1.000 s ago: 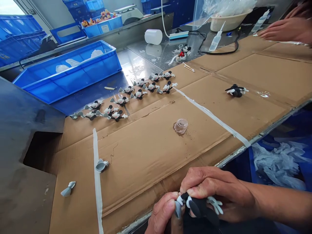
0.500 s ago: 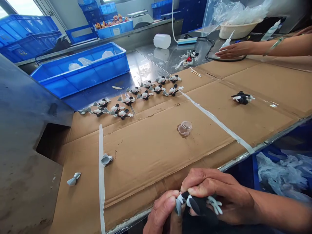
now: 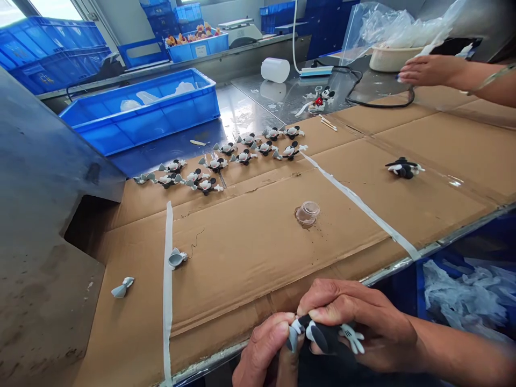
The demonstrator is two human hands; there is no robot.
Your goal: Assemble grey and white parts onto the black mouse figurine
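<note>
1. Fingers of the right hand [image 3: 355,328] are pinching a small black-and-white plastic mouse figure [image 3: 322,337] at the near edge of the table, the figure's white gloved hand sticking out to the right.
2. The left hand [image 3: 266,352] is gripping the same figure's grey end between thumb and fingers, touching the right hand.
3. Both hands are hovering just below the brown corrugated cardboard sheet [image 3: 250,252] that is covering the table.
4. Two loose grey plastic parts [image 3: 177,258] are lying on the cardboard to the left, one on each side of a white tape strip [image 3: 167,279].
5. A small clear plastic cup [image 3: 308,212] is sitting mid-sheet.
6. A row of matching black-and-white mouse figures [image 3: 226,158] is lying farther back, with a single one [image 3: 404,168] apart on the right.
7. A blue plastic crate [image 3: 141,115] is standing behind them.
8. Another person's hand [image 3: 427,70] is reaching in at the far right.
</note>
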